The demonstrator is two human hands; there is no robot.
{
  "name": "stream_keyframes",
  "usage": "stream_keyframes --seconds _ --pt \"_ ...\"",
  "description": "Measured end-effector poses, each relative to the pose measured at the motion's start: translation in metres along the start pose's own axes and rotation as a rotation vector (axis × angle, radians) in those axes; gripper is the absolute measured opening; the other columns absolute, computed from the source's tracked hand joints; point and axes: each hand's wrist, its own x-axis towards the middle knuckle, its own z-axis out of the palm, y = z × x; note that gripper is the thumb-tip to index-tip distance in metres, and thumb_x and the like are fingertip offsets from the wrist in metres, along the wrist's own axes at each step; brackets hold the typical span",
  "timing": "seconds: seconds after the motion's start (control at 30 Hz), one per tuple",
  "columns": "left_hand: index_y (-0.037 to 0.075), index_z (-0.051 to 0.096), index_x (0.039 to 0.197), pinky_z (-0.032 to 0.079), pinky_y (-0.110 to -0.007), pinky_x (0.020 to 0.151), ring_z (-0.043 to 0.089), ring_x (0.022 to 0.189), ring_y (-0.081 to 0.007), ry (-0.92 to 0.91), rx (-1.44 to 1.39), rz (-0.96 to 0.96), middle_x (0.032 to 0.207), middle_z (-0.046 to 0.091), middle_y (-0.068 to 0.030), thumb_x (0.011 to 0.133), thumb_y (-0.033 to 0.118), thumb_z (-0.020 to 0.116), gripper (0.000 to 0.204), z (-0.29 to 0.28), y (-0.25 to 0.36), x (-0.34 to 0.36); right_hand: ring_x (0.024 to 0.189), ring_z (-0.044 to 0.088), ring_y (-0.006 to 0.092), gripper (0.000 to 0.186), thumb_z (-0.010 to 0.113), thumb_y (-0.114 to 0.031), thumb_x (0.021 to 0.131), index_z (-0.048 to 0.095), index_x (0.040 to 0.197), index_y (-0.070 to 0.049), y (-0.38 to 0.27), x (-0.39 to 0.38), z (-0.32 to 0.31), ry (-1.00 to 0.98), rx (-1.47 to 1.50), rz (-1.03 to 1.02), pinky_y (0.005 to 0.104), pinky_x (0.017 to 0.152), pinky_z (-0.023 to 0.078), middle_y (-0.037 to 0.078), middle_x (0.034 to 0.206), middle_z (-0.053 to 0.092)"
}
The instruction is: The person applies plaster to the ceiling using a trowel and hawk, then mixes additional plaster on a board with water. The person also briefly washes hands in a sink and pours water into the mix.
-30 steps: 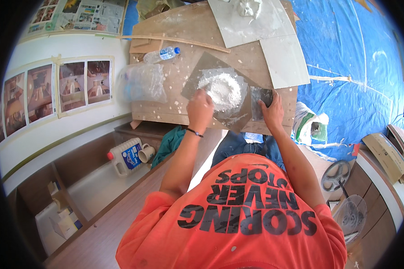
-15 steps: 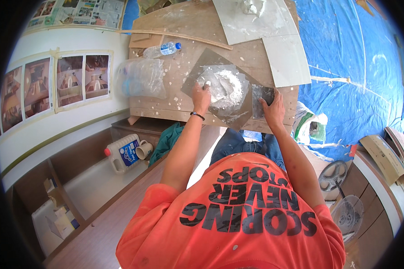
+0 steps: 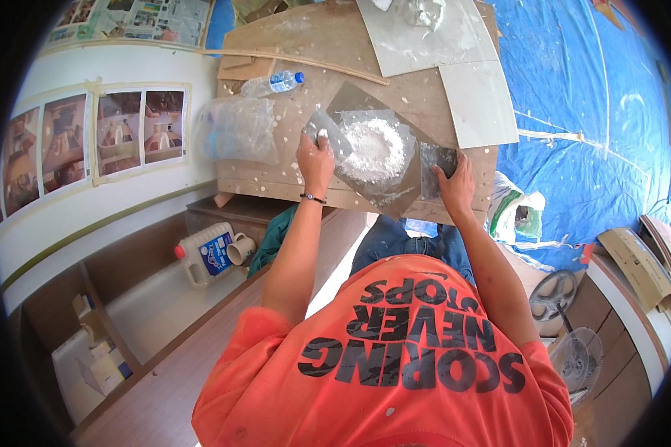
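Note:
In my left hand (image 3: 317, 162) I grip a flat grey scraper blade (image 3: 331, 132), its edge beside a mound of white powder (image 3: 380, 145). The powder has a ring-like, rough surface and lies on a dark grey sheet (image 3: 349, 95) set at an angle on the wooden table. My right hand (image 3: 458, 184) is closed on the edge of a second flat dark grey blade (image 3: 432, 165), to the right of the powder. Its thumb lies on top, and the fingers under the far edge are partly hidden.
A blue-capped plastic bottle (image 3: 274, 83) and a clear plastic bag (image 3: 238, 130) lie left on the table (image 3: 276, 179). A wooden strip (image 3: 317, 63) crosses the back. Pale panels (image 3: 477, 104) cover the far right. A jug (image 3: 203, 257) and a mug (image 3: 241, 249) stand in the lower-left compartment.
My left hand has drawn the scraper leftward, off the powder's middle to its left edge. The blade's face now shows. My right hand has barely moved.

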Motion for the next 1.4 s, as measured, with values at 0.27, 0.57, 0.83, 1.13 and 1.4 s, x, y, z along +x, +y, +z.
stream_keyframes --seconds 0.27,0.57,0.83,1.13,1.4 --pt "-0.007 0.06 0.095 0.049 -0.042 0.061 0.062 0.072 -0.0297 -0.192 0.067 -0.229 0.081 0.062 -0.0193 0.091 0.014 0.064 0.021 0.025 -0.068 -0.031 0.121 0.059 0.0371 0.071 0.078 -0.032 0.086 0.046 0.143 -0.004 -0.002 -0.001 -0.002 -0.027 0.015 0.006 0.0454 0.098 0.049 0.016 0.131 0.057" --pt "-0.005 0.064 0.104 0.055 -0.051 0.082 0.068 0.093 -0.0428 -0.426 0.558 0.106 0.096 0.069 -0.0281 0.087 0.017 0.06 0.028 0.042 0.021 -0.012 0.119 0.059 0.037 0.072 0.079 -0.032 0.085 0.047 0.143 -0.004 0.0 0.001 -0.005 -0.022 0.012 -0.003 0.0448 0.096 0.05 0.016 0.131 0.058" --pt "0.003 0.067 0.115 0.057 -0.046 0.08 0.068 0.099 -0.035 -0.543 0.711 0.449 0.105 0.067 -0.0159 0.09 0.01 0.056 0.027 0.044 0.062 -0.052 0.118 0.059 0.0375 0.072 0.08 -0.03 0.084 0.047 0.142 -0.003 -0.003 0.0 -0.006 -0.027 0.017 0.011 0.0454 0.096 0.05 0.016 0.128 0.058" --pt "-0.003 0.064 0.107 0.054 -0.051 0.082 0.067 0.089 -0.0422 -0.232 0.519 0.228 0.101 0.068 -0.0233 0.092 0.014 0.058 0.024 -0.001 0.056 -0.034 0.119 0.059 0.0379 0.072 0.079 -0.032 0.084 0.047 0.142 -0.002 0.0 0.0 -0.003 -0.017 0.017 0.017 0.0454 0.097 0.05 0.017 0.13 0.058" --pt "-0.013 0.059 0.104 0.049 -0.054 0.086 0.063 0.097 -0.0521 -0.024 -0.022 -0.13 0.101 0.066 -0.0352 0.096 0.024 0.061 0.038 0.061 -0.009 0.0 0.121 0.058 0.0384 0.072 0.079 -0.033 0.085 0.047 0.142 -0.002 -0.003 0.0 -0.006 -0.036 0.016 -0.008 0.0459 0.097 0.049 0.018 0.132 0.057"
